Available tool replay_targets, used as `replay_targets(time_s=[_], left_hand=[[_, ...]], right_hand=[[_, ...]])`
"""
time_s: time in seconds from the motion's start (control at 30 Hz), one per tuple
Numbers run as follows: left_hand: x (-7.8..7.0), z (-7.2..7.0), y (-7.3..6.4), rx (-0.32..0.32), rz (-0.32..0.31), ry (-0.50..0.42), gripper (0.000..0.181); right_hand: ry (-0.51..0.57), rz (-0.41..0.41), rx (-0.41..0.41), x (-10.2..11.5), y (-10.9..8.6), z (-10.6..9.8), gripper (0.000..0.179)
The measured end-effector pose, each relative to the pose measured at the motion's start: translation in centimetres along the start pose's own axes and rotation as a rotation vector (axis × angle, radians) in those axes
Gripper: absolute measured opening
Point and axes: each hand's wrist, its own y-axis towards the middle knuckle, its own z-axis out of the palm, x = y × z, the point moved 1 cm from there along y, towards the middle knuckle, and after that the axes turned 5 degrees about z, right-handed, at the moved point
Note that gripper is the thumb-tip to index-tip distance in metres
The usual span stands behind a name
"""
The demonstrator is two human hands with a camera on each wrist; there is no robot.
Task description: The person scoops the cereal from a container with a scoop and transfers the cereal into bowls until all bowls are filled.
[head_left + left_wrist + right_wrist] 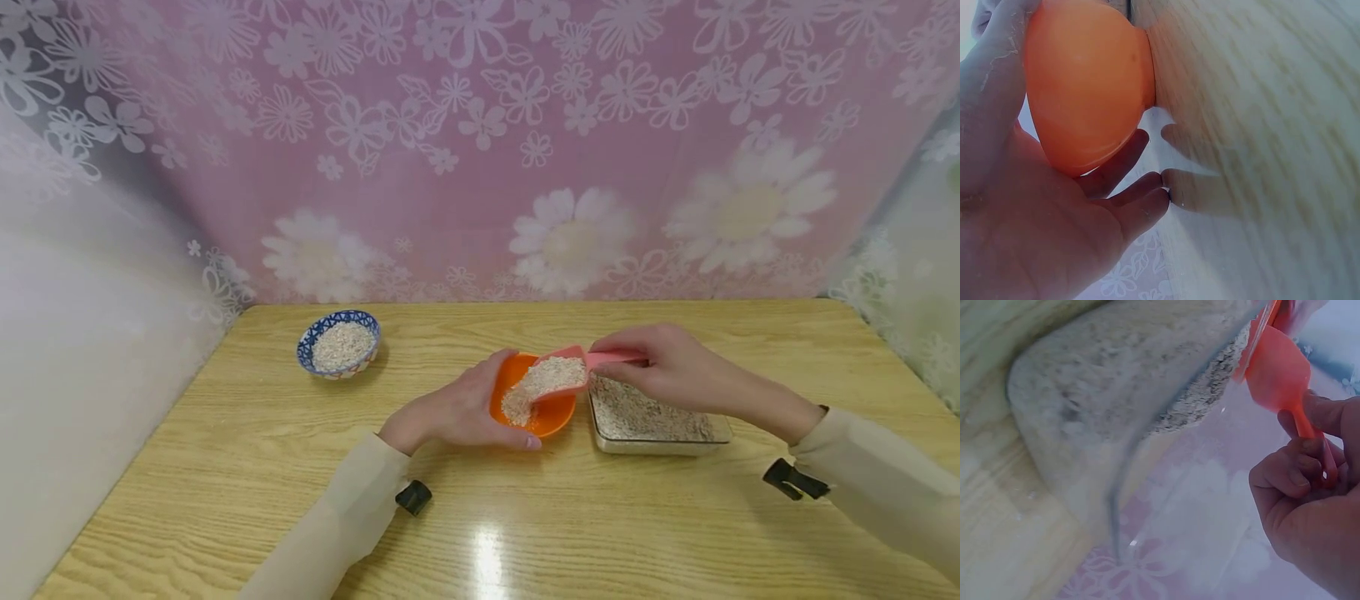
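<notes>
My right hand [667, 362] grips the handle of a pink scoop [600, 358], which is tilted over a small orange bowl [557, 418]. Pale oat-like flakes [555, 373] fill the scoop and run down onto a heap inside the bowl. On the bowl's left side, my left hand [472, 404] holds it with thumb and fingers spread around the wall. In the left wrist view the bowl's foot rests on the table and the fingers curve under its side. Right of the bowl, below my right hand, stands a clear rectangular container [645, 447] of flakes.
A blue-and-white patterned bowl [360, 367] with pale flakes stands at the back left of the wooden table [525, 525]. Behind the table hangs a pink flowered curtain [450, 200]. Black clips [413, 497] show at both sleeves.
</notes>
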Motion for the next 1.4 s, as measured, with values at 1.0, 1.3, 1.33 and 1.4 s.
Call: replay_targets(time_s=[1.0, 1.3, 1.33, 1.4], left_hand=[[0.0, -0.4, -0.1, 0.001, 0.005, 0.027, 0.12], [0.7, -1.3, -0.9, 0.021, -0.006, 0.019, 0.122], [0.8, -1.4, -1.0, 0.022, -0.008, 0.017, 0.123], [1.0, -1.5, -1.2, 0.023, -0.016, 0.018, 0.123]], right_hand=[[-0.519, -0.478, -0.121, 4.5, 0.2, -1.4, 0.019], [-0.132, -0.173, -0.105, 1.8, -1.2, -0.9, 0.02], [-0.084, -0.135, -0.103, 1.4, -1.4, -0.9, 0.021], [0.004, -0.058, -0.096, 0.9, -1.8, -0.9, 0.021]])
